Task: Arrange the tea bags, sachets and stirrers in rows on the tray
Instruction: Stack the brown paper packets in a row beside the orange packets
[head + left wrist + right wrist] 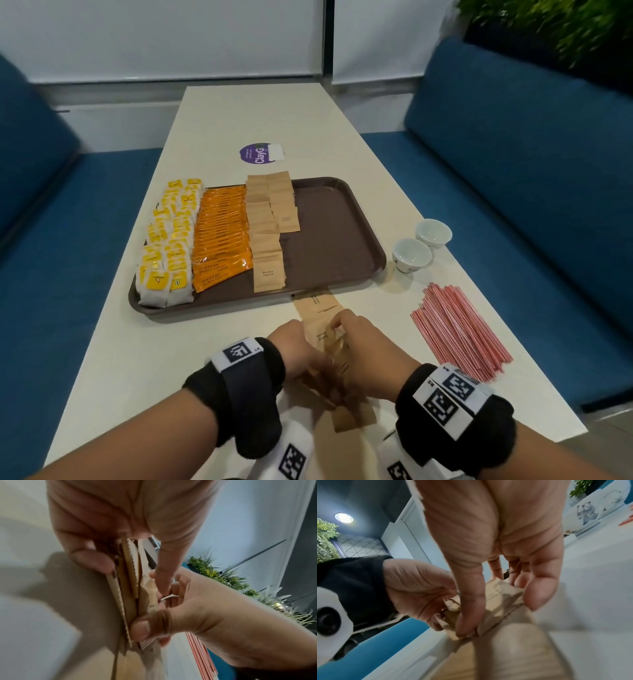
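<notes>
On the pale table [239,113] just in front of the brown tray [342,219], the left hand [298,346] and right hand [363,346] both pinch a bunch of brown sugar sachets [323,329], apparently squaring them up, so the next move should lay them beside the unfinished sachet row [286,205] on the tray.

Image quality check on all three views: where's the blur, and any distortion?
Head: wide-angle bending at the edges, plant top right smeared, brown plastic tray sharp. Left wrist: near tan paper sugar sachets and pale table soft, with a broad shadow. Right wrist: foreground sachets heavily blurred, right hand and left hand sharper.
</notes>
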The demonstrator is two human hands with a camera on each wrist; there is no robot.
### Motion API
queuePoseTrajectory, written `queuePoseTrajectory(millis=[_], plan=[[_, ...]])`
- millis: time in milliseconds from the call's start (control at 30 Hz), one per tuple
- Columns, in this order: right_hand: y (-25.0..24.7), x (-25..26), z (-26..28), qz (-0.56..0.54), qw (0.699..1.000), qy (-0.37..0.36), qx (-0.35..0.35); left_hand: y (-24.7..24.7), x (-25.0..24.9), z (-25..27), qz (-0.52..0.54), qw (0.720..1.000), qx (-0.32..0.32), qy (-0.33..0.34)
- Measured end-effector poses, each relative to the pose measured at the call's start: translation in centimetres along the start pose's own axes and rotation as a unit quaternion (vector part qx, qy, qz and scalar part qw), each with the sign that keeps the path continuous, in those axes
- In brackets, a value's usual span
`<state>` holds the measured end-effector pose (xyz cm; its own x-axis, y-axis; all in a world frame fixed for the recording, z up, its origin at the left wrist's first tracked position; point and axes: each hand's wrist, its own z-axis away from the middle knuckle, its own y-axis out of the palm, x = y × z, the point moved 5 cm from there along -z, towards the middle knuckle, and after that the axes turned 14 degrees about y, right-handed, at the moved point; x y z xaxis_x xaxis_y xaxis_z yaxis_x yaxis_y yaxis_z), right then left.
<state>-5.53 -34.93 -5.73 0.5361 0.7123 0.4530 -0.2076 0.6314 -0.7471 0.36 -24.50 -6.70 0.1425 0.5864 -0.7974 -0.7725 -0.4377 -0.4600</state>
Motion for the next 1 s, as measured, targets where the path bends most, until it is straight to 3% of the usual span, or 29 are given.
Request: queuePoseTrajectory(millis=[200,300,400,567,667,833,1000], plan=[[0.0,0.0,0.5,-0.045,0.999,-0.010,-0.012,1.3,-0.7,-0.6,-0.106,0.994,-0.007,0.034],[-0.3,0.0,0.8,-0.075,0.997,-0.026,-0.015,1.2,-0.7,-0.6,-0.103,0.993,-0.016,0.057],[-1.2,-0.7,1.4,-0.078,0.997,-0.018,-0.021,0.3,0.3,-0.3,-0.039,0.997,-0.038,0.062],[-0.4,-1.5,2.1,0.077,0.997,-0.013,0.003,-1.4,2.0,0.4,0.107,0.991,-0.065,0.052],[0.2,-1.3,2.1,0.096,0.995,-0.033,0.008,-2.2,2.3,0.7,0.186,0.979,-0.065,0.052],[0.2,-1.1,1.0,-0.074,0.997,0.007,0.036,-2.5,2.7,1.0,0.254,0.961,-0.079,0.073],[-1.8,-0.5,0.5,-0.280,0.959,0.025,0.045,-2.5,3.4,1.1,0.299,0.945,-0.099,0.083]])
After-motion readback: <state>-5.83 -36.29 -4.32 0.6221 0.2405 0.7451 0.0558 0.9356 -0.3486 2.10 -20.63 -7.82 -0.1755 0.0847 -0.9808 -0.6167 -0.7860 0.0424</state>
